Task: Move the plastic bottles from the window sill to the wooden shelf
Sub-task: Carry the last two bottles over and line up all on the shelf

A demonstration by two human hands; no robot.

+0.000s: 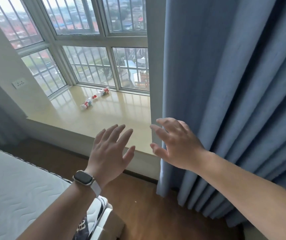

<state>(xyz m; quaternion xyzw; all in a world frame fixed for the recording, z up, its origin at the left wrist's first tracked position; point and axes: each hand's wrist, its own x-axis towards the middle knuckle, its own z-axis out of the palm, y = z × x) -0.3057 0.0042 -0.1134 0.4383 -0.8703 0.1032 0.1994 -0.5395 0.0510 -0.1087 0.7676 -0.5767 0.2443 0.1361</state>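
Two clear plastic bottles with red-and-white labels lie on their sides on the beige window sill [69, 118], cap to cap in a slanted line. The nearer bottle [86, 103] is at the left, the farther bottle [104, 91] close to the window frame. My left hand [111, 151], with a watch on its wrist, hovers open over the sill's front edge, fingers spread. My right hand [175, 144] is open too, beside the curtain at the sill's right end. Both hands are well short of the bottles and hold nothing. No wooden shelf is in view.
A blue curtain [234, 101] hangs down the right side, touching the sill's right end. A white mattress [17, 187] fills the lower left, with a cardboard box [112, 226] at its corner. Wooden floor [147, 205] runs below the sill. A wall socket [19, 83] sits at left.
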